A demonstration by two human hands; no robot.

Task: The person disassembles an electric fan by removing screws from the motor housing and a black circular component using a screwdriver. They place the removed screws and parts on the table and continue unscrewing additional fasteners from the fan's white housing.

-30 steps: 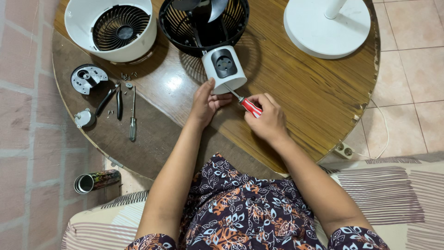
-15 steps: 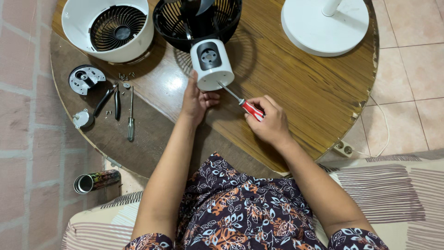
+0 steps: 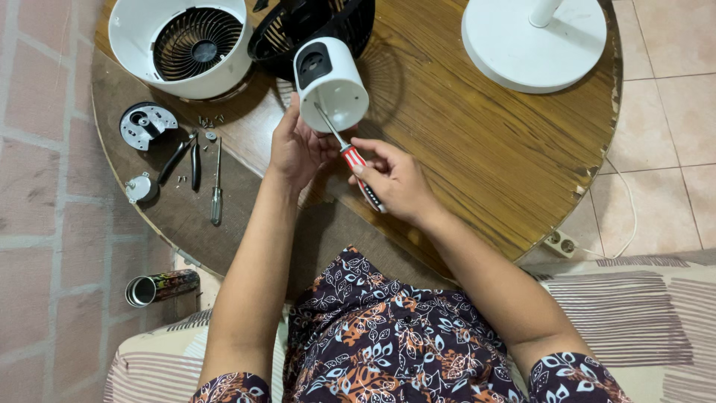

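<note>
Moved: since a moment ago your left hand has tipped the motor housing up and farther away, and your right hand has swung the screwdriver from the right to point up into its near end.
Right hand [image 3: 399, 183]: you grip the red-handled screwdriver [image 3: 356, 165] closed in your fingers, above the near part of the desk [image 3: 485, 149].
Screwdriver tip: its shaft reaches into the open near end of the white motor housing [image 3: 332, 82].
Left hand [image 3: 297, 145]: your fingers curl under the housing's near rim, holding it tilted.
Left side: a second screwdriver [image 3: 215, 186], pliers [image 3: 183, 157] and loose screws [image 3: 205, 121] lie by a round metal plate [image 3: 145, 124].
Far: black fan guard [image 3: 276, 37] behind the housing, white grille shell [image 3: 183, 45] far left, white round base [image 3: 533, 48] far right.
</note>
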